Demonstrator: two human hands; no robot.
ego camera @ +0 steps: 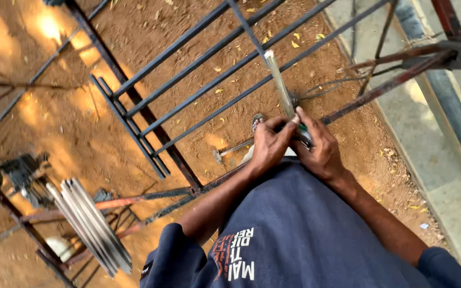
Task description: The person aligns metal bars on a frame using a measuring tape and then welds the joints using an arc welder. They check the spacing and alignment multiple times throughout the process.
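Head view: looking down past a dark blue shirt [294, 234] to dirt ground.
Left hand [269, 145]: fingers pinched round the lower end of a pale rod [278, 80].
Right hand [320, 149]: closed on the same rod and a dark green-tipped tool [304, 134], just beside the left.
Rod: rises away from both hands, over a dark metal grille [198, 69].
Progress: judged mid-way; rod gripped, tool at its base, nothing finished in sight.
Spare strips [89, 224]: pale bundle, well left of the hands.
Labels: white and red print on the shirt, below the hands; no packages or signs.
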